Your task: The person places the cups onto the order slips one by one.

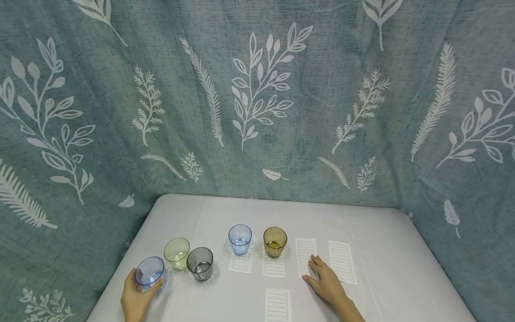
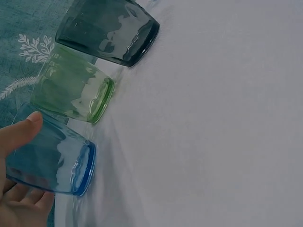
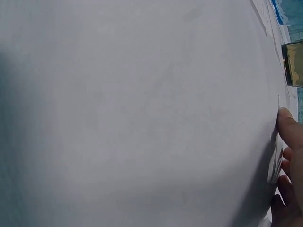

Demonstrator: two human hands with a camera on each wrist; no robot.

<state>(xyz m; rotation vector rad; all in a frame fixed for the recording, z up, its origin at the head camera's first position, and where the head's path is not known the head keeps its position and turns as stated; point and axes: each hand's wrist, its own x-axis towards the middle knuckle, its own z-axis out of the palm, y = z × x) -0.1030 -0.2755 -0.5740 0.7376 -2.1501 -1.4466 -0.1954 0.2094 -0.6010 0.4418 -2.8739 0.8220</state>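
Closest to the camera, down at the left, the left hand point(image 1: 136, 300) has hold of a blue cup point(image 1: 150, 270). Its thumb is on one side and its fingers are on the other, so the gap is just as wide as the cup. It is hard to tell from here if the bottom of that cup is flat on the table.

Just past this grip and to its right is a green cup point(image 1: 177, 252). Next to that, a little more to the right, is a gray cup point(image 1: 200, 263) — the three make a close bunch.

Well to the right of the grip, and farther back, the other blue cup point(image 1: 240, 239) stands on the first card point(image 1: 240, 266). To its right, a yellow-brown cup point(image 1: 275, 241) stands on the second card point(image 1: 273, 270).

More to the right is the right hand point(image 1: 327, 282). It is loose and partly open, with no cup in it — its fingertips touch the third card point(image 1: 305, 250). To the right of that hand lies the fourth card point(image 1: 343, 261), and to its left, nearer the camera, is the fifth card point(image 1: 277, 306).

Under it all is a white table point(image 1: 229, 299). Behind both hands hangs a blue-green cloth point(image 1: 306, 107) with white leaves.
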